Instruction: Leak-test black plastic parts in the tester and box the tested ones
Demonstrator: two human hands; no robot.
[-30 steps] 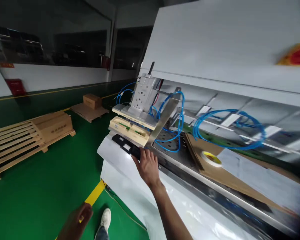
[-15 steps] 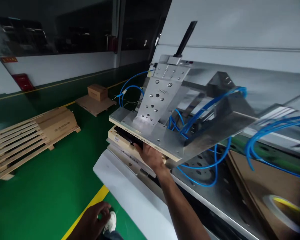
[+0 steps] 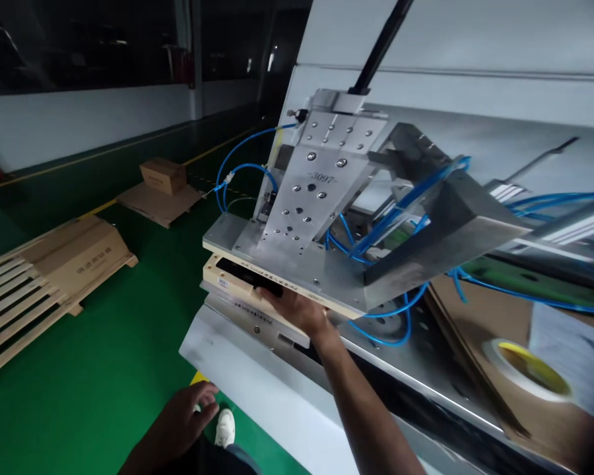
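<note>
My right hand (image 3: 297, 309) reaches into the gap between an upper metal plate (image 3: 297, 264) and a cream fixture block (image 3: 222, 285) below it. Its thumb lies at the front edge of a dark flat piece (image 3: 235, 268) on the block, and the hand appears to grip that piece. The upper plate hides most of its fingers. My left hand (image 3: 191, 409) hangs low over the floor, beside the machine's white sloped panel (image 3: 237, 369). Its fingers are loosely bent, apart from the thumb, with nothing in them.
A metal bracket marked 3097 (image 3: 321, 178) rises from the upper plate. Blue air hoses (image 3: 396, 211) loop behind it. On the right, a tape roll (image 3: 529, 369) lies on cardboard (image 3: 455, 310). A wooden pallet (image 3: 39, 290) and a carton (image 3: 163, 175) stand on the green floor.
The camera view has shifted, and the pallet and carton now sit farther left in it. My right hand stays in the gap at the dark piece. My left hand remains low and free.
</note>
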